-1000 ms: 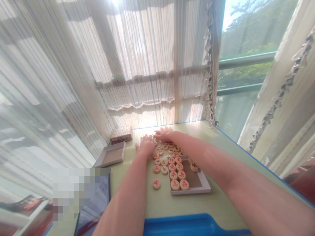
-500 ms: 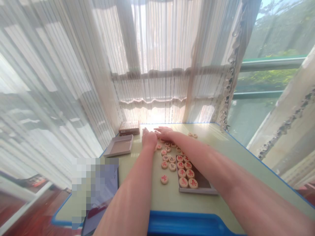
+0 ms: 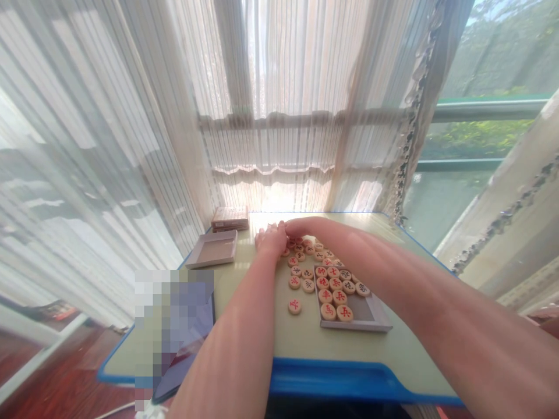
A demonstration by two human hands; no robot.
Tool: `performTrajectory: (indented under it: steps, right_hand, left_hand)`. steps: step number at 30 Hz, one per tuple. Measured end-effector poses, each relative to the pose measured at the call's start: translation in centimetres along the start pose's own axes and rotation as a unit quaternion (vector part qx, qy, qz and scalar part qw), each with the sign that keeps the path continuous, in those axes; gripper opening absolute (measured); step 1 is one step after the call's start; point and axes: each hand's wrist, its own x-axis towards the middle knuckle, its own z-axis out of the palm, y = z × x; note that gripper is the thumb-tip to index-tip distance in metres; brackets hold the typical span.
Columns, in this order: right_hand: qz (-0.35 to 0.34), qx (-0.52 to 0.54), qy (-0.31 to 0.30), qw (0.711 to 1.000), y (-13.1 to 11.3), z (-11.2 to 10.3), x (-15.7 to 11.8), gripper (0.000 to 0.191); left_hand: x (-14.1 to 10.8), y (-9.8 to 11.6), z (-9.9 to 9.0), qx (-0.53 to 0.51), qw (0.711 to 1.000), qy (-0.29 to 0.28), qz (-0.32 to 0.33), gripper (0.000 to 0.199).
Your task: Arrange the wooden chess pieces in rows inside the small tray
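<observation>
My left hand point(image 3: 271, 237) rests at the far left edge of a spread of xiangqi pieces point(image 3: 300, 256), fingers apart and stretched forward. Against it, my right hand point(image 3: 293, 227) bends inward beyond the pieces; its fingertips are mostly hidden behind the left hand. The round wooden pieces carry red or black characters. Nearer to me lies a single red piece point(image 3: 294, 306). A shallow grey box point(image 3: 379, 327), partly covered by my right forearm, holds rows of pieces, red ones at left and some black ones at right.
The grey box lid point(image 3: 213, 250) lies at the left, in front of a folded board point(image 3: 230, 217). A tablet-like device point(image 3: 192, 349), partly pixelated, lies at the table's left edge. A blue trough point(image 3: 332, 375) runs along the near edge. Sheer curtains point(image 3: 279, 145) hang behind the table.
My hands have come together, the right one curling in beside the left. The right forearm has lifted away from the box, uncovering black pieces in it. The view has shifted slightly.
</observation>
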Motion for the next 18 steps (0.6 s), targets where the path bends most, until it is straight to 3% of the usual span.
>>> performTrajectory:
  steps: [5,11,16,18]
  right_hand:
    - [0.017,0.044,-0.084,0.995,0.2,-0.8,-1.6,0.023]
    - [0.027,0.041,-0.123,0.991,0.1,-0.9,-3.0,0.023]
    - [0.012,0.030,-0.130,0.991,0.3,-1.4,-4.1,0.043]
    - [0.007,0.031,-0.119,0.992,0.7,-1.3,-4.3,0.048]
  left_hand:
    - [-0.2,0.2,-0.3,0.007,1.000,-0.016,0.015,0.068]
    - [-0.5,0.5,-0.2,-0.013,0.999,-0.025,0.046,0.064]
    - [-0.3,0.3,-0.1,-0.058,0.997,-0.047,0.027,0.066]
    - [0.2,-0.2,0.0,-0.097,0.995,-0.028,0.019,0.065]
